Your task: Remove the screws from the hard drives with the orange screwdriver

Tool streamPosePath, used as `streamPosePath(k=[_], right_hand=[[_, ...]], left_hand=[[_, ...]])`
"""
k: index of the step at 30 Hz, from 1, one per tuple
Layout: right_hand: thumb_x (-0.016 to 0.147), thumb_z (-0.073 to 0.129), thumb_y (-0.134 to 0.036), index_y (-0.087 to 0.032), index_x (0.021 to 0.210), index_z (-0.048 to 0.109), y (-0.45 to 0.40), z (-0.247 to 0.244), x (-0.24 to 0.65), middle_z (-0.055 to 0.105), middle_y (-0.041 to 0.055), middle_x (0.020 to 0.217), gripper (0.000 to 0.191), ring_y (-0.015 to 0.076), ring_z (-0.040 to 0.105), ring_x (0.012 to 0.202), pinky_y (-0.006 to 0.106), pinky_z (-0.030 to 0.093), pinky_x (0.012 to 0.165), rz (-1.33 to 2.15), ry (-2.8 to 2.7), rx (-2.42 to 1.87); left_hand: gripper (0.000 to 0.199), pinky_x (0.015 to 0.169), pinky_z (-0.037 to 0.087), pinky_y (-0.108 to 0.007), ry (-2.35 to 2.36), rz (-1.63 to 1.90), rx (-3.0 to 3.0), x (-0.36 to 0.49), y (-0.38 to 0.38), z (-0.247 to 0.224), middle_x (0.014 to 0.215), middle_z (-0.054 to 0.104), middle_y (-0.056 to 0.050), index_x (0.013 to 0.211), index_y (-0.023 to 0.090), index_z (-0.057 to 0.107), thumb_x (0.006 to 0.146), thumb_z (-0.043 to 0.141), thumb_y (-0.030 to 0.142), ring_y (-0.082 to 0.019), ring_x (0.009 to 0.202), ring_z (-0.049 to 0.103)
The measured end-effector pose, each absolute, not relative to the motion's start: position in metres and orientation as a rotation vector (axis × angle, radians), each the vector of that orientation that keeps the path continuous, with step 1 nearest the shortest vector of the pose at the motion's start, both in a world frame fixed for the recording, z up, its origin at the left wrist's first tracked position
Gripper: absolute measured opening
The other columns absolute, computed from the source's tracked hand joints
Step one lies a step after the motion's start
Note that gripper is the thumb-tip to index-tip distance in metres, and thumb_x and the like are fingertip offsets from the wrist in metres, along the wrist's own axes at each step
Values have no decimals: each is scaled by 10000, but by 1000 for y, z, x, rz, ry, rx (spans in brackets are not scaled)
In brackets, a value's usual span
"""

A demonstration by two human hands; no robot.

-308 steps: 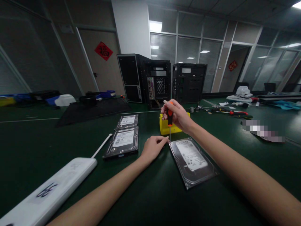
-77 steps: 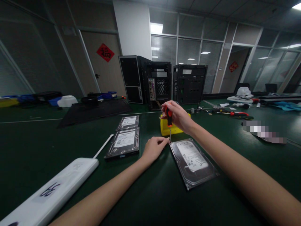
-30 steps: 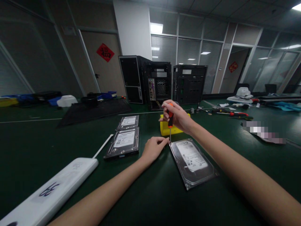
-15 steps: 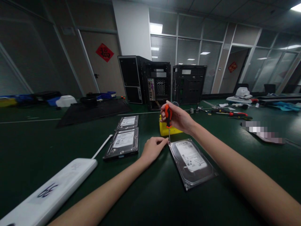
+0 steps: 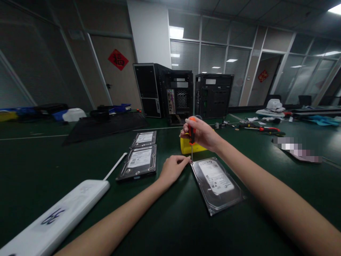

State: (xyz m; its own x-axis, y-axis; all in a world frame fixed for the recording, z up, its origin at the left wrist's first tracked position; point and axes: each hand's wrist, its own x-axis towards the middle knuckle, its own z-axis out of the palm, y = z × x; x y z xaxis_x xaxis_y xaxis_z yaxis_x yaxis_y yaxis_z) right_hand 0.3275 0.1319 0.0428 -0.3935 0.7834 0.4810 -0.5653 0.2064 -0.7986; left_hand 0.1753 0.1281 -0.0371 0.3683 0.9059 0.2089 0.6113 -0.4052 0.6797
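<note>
Currently the right hand (image 5: 204,134) is curled firmly around the screwdriver (image 5: 192,138), shaft nearly vertical, its tip at a corner of the hard drive (image 5: 210,199). Taking that tip as the clock's centre, the drive lies toward 4 o'clock, label up. At 8 to 9 o'clock the left hand (image 5: 171,170) rests low, thumb and forefinger drawn together beside the tip; whether they pinch anything cannot be told.

Work seems centred on this one corner: the drive's top cover is on, so it looks far from dismantled, though whether any screw is out is too small to see.

Just beyond, at 12, sits a yellow container (image 5: 185,146). Two more drives, the nearer (image 5: 140,160) and the farther (image 5: 145,138), lie between 9 and 10, covers on. Computer cases stand at 11 (image 5: 149,85) and 1 (image 5: 217,94).
</note>
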Motion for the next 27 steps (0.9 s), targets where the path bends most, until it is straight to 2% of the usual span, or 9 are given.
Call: streamPosePath(k=[3,8,10,12,14,17,21,27], right_hand=[[770,626,-271,-207,799,486,132,43,327,492,-75,624,156,67,527,583,290,495,736,1460,-1338,-215],[808,580,-275,-226,1004,554,133,42,328,412,-79,616,204,38,379,489,230,464,660,1404,-1406,-233],[814,569,-293,-211,977,578,134,42,329,401,-71,619,183,40,361,489,214,447,640,1410,-1407,-243],[833,532,-345,-198,901,586,134,43,330,404,-61,617,171,47,361,493,216,439,639,1441,-1391,-232],[862,456,-410,-193,850,581,134,44,331,416,-49,611,251,60,374,497,231,442,651,1491,-1376,-222],[891,379,-415,-195,826,577,134,44,332,434,-37,604,303,76,397,505,247,449,663,1548,-1353,-218],[891,408,-359,-183,843,583,136,43,332,490,-29,639,252,79,457,550,253,457,684,1591,-1317,-169],[814,557,-357,-175,841,569,138,40,330,565,-31,681,184,74,515,564,270,474,715,1519,-1283,-205]], left_hand=[[433,637,388,-248,1313,787,2133,175,128,-37,811,720,-42,847,180,737,808,442,495,-220,770,616],[422,652,392,-248,1305,790,2130,175,128,-37,834,723,-41,835,184,737,805,447,488,-221,787,619],[420,656,391,-249,1303,790,2131,175,128,-36,838,722,-39,832,187,736,808,445,488,-219,790,619],[421,656,388,-251,1305,790,2133,175,127,-35,833,721,-38,825,187,736,808,446,490,-219,785,619],[423,652,388,-252,1306,790,2133,175,127,-35,821,720,-39,822,186,737,808,445,493,-219,781,620],[430,655,394,-247,1300,791,2131,175,127,-35,815,721,-37,821,187,738,812,436,492,-218,784,622],[431,653,400,-245,1301,797,2130,175,127,-35,838,723,-41,829,186,739,808,437,493,-221,790,622],[439,632,396,-245,1303,804,2132,175,127,-36,816,723,-43,828,185,740,803,438,502,-219,760,619]])
